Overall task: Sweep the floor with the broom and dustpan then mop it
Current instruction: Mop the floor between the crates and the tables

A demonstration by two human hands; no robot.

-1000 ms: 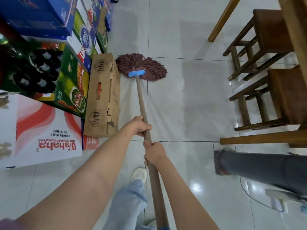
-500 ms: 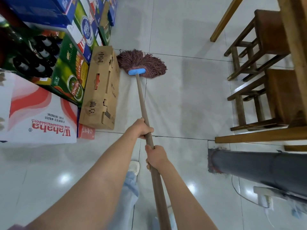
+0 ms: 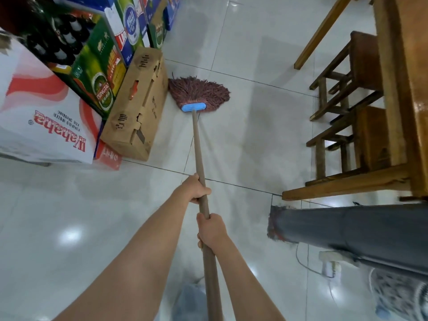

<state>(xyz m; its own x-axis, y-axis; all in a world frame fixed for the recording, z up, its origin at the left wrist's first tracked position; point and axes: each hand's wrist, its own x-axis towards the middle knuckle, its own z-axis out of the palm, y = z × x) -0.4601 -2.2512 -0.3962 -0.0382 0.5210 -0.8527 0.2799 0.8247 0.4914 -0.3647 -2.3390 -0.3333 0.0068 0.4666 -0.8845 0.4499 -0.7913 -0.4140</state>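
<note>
You had both hands clenched round the mop handle (image 3: 198,144), left hand (image 3: 195,189) nearer the mop head (image 3: 199,93), which lay ahead on the floor (image 3: 254,126) against the cardboard box (image 3: 136,107), right hand (image 3: 211,230) behind.

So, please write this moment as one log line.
phase: mopping | left hand: grips mop handle | right hand: grips handle | mop head: beside cardboard box

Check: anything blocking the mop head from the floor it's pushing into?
Ahead, nothing visible: bare tile beyond the mop head. On its left, its strands meet the brown cardboard box, so that side is blocked. Wooden stools stand well off to the right. Left hand and right hand grip the handle.
</note>
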